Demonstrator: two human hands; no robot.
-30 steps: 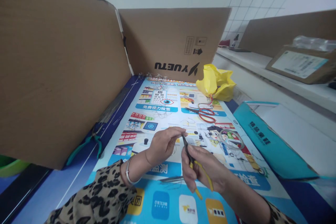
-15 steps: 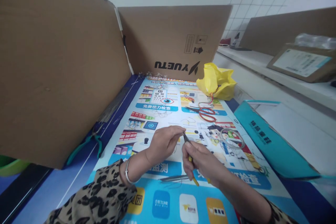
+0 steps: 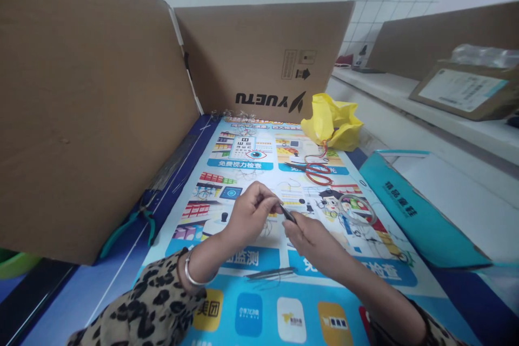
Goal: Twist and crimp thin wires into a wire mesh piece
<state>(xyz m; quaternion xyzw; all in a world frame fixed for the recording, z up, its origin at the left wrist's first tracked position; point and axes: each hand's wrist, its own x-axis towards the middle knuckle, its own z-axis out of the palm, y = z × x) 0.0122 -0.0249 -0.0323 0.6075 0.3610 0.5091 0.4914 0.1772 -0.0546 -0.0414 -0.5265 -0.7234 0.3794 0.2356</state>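
Dark-jawed pliers (image 3: 288, 213) are gripped in my right hand (image 3: 311, 238); the handles are covered by the palm now, though they look yellow in the earlier view. My left hand (image 3: 249, 215) is closed in a pinch right at the jaw tips. What its fingers hold is too small to make out. Below the hands, a thin bundle of dark metal strands or rods (image 3: 271, 273) lies on the printed mat (image 3: 227, 294). Beyond my right hand rest a coil of pale wire (image 3: 371, 220) and red-handled scissors (image 3: 318, 178).
Teal-handled pliers (image 3: 151, 227) lie at the left by a tall cardboard panel (image 3: 89, 119). A yellow bag (image 3: 332, 124) sits at the back right. A teal box (image 3: 399, 208) stands at the right. Tangled wire bits (image 3: 243, 116) lie along the far edge.
My left hand's fingers have curled in more at the plier tips. The right hand has turned, hiding the yellow handles. The view has shifted slightly.
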